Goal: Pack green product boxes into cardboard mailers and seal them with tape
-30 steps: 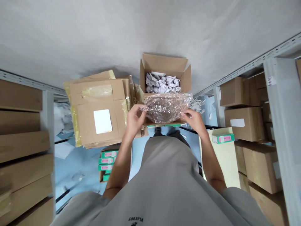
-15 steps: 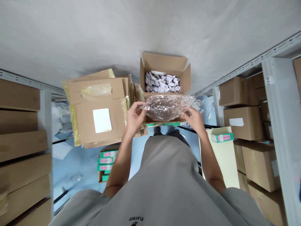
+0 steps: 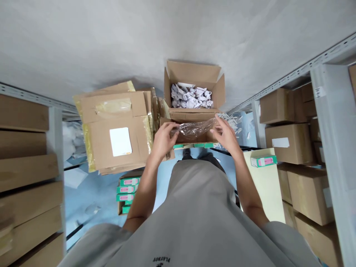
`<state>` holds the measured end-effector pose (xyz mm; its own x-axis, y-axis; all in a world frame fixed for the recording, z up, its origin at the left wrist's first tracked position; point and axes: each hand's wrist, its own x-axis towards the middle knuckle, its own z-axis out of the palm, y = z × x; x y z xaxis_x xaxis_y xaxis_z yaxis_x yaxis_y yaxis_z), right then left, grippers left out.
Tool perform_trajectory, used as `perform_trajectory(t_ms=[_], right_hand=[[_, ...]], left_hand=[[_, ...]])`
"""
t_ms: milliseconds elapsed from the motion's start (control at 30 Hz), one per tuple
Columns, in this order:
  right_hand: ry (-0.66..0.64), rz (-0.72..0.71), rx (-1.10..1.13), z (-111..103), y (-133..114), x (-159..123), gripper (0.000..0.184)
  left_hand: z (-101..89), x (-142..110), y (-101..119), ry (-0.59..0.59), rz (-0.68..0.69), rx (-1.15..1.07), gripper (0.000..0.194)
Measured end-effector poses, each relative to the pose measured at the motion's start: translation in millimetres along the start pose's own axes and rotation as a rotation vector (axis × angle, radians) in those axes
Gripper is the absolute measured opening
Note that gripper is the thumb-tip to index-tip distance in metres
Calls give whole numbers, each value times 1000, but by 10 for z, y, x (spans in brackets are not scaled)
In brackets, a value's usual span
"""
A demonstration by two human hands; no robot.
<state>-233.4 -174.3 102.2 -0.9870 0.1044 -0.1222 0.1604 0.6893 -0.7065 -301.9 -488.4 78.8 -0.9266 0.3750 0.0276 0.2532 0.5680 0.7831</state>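
Note:
A crumpled sheet of clear plastic film (image 3: 194, 129) stretches between my two hands, low over an open cardboard box (image 3: 191, 140). My left hand (image 3: 166, 138) is at the box's left side, its fingers closed on the film's left end. At the other end, my right hand (image 3: 226, 135) has its thumb and forefinger apart, with the film's edge touching or very near the fingertips. Behind this box, a second open carton (image 3: 194, 67) contains crumpled white paper (image 3: 191, 97).
Flattened cardboard (image 3: 116, 126) with yellowish tape is stacked at left. Green boxes (image 3: 129, 190) with pink fronts fill a carton below, and one green box (image 3: 263, 161) lies on a pale board (image 3: 264, 185). Shelves of cartons (image 3: 285, 142) flank both sides.
The film has sunk from a broad spread into a narrower, drooping strip inside the box. My left hand has moved slightly right; the right hand's fingers have spread.

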Motion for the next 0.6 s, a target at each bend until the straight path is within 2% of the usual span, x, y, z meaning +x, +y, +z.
perform_trajectory(t_ms=[133, 267, 367, 467, 500, 600], right_hand=[[-48, -30, -232, 31, -162, 63, 65], [-147, -10, -442, 145, -313, 131, 47], [-260, -1, -566, 266, -408, 232, 36], [-334, 60, -667, 363, -463, 384, 34], [-345, 93, -692, 380, -475, 432, 34], [-337, 164, -703, 377, -500, 497, 33]], left_hand=[[101, 61, 17, -66, -90, 213, 20], [168, 165, 51, -165, -197, 350, 26], [137, 263, 127, -243, -262, 402, 32], [79, 346, 208, -254, -215, 401, 50], [68, 366, 223, -267, -187, 390, 51], [88, 407, 202, -348, -153, 355, 34]])
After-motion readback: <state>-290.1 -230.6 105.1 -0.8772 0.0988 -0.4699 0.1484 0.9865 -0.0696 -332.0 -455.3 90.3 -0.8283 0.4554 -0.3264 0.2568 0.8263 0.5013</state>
